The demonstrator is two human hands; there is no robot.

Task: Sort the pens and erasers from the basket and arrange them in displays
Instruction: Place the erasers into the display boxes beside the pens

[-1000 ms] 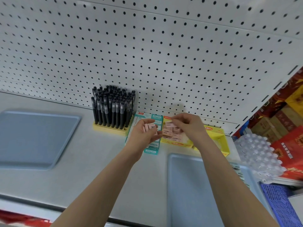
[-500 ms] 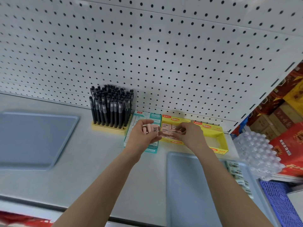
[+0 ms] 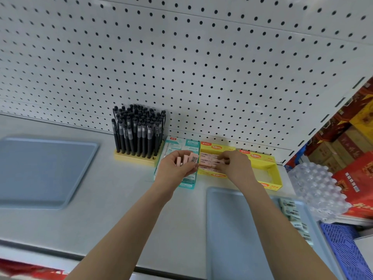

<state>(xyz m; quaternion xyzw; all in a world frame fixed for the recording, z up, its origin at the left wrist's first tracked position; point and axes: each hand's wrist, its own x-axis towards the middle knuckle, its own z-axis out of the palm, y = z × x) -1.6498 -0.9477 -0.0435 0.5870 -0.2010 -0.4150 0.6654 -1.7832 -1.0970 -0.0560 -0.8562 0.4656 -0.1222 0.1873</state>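
Head view: left hand (image 3: pixel 177 168) is gripping a few pink erasers (image 3: pixel 186 159) over the teal box (image 3: pixel 189 143), while right hand (image 3: pixel 236 166) is pinching the boxed erasers (image 3: pixel 209 160) lying in the yellow display box (image 3: pixel 270 170) just beside it. Black pens (image 3: pixel 139 128) are standing in a holder (image 3: pixel 135 158) further left on the shelf (image 3: pixel 101 199).

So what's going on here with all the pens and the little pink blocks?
A person is stocking a shop shelf. The left hand holds a few pink erasers, and the right hand pinches one eraser into the row in the yellow box, which is only partly filled. The black pens stand in their holder beside a teal box. Pale erasers lie in the blue tray.
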